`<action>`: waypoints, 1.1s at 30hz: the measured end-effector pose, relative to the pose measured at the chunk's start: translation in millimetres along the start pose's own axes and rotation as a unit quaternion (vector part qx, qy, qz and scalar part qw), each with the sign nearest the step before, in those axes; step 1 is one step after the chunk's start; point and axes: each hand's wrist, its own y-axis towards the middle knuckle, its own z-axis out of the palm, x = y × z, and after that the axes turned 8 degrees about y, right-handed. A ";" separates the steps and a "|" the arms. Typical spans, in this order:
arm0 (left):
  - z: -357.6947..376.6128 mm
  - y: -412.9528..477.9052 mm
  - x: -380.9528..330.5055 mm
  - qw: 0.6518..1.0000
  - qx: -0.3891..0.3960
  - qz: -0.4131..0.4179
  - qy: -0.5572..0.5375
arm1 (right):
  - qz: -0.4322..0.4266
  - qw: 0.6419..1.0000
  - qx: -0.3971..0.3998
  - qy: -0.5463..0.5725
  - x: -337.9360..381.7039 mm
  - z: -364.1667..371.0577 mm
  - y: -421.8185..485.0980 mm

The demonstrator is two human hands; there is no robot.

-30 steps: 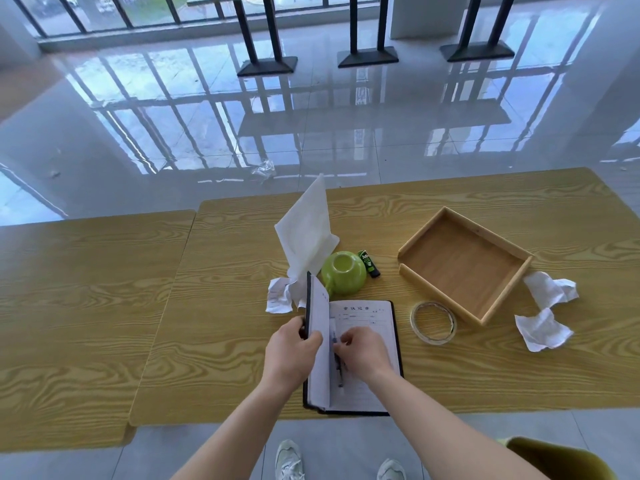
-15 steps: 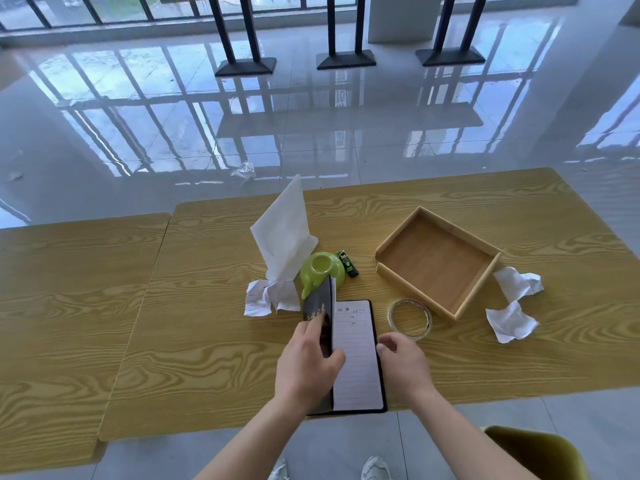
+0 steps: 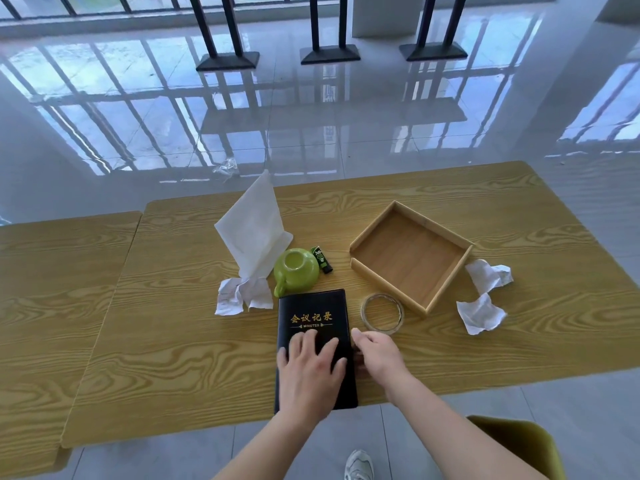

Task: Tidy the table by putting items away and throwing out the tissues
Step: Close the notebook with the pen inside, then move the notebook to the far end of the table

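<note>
A black notebook point(image 3: 313, 315) with gold lettering lies shut near the table's front edge. My left hand point(image 3: 310, 370) rests flat on its cover, fingers spread. My right hand point(image 3: 375, 351) touches the notebook's right edge, fingers loosely curled, holding nothing. An upside-down green cup point(image 3: 296, 270) stands just behind the notebook, with a small green and black tube point(image 3: 322, 259) beside it. A tall white tissue point(image 3: 254, 230) stands left of the cup above a crumpled tissue point(image 3: 239, 296). Two more crumpled tissues point(image 3: 481, 294) lie right of the empty wooden tray point(image 3: 360, 242). A clear tape ring point(image 3: 382, 311) sits in front of the tray.
The wooden table point(image 3: 173, 341) butts against a second table point(image 3: 52, 289) on the left. A yellow-green chair point(image 3: 519, 445) is at the lower right, beyond the table's front edge. Black stand bases point(image 3: 329, 53) sit on the glossy floor far behind.
The open notebook has been shut; my left hand swung the cover over and now presses on it. My right hand has slid off the page to the notebook's right edge.
</note>
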 end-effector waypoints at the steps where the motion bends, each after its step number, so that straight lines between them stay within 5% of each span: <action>1: 2.7 -3.8 10.1 1.000 -0.005 -0.015 -0.012 | -0.003 1.000 0.007 -0.024 1.3 0.2 -0.9; 5: 3.2 -10.5 40.8 0.969 0.046 -0.180 -0.165 | -0.039 0.987 0.005 -0.153 4.6 5.7 -0.6; 11: -0.3 1.3 49.0 0.943 0.091 -0.209 -0.241 | 0.019 0.993 -0.053 -0.108 5.2 20.9 2.2; 17: 0.3 1.7 66.1 0.938 0.112 -0.198 -0.260 | 0.030 0.997 -0.032 -0.069 2.4 24.6 -4.0; 33: -54.9 44.4 90.7 0.937 0.047 -0.023 -0.346 | -0.063 0.983 -0.171 0.024 44.3 33.5 -44.3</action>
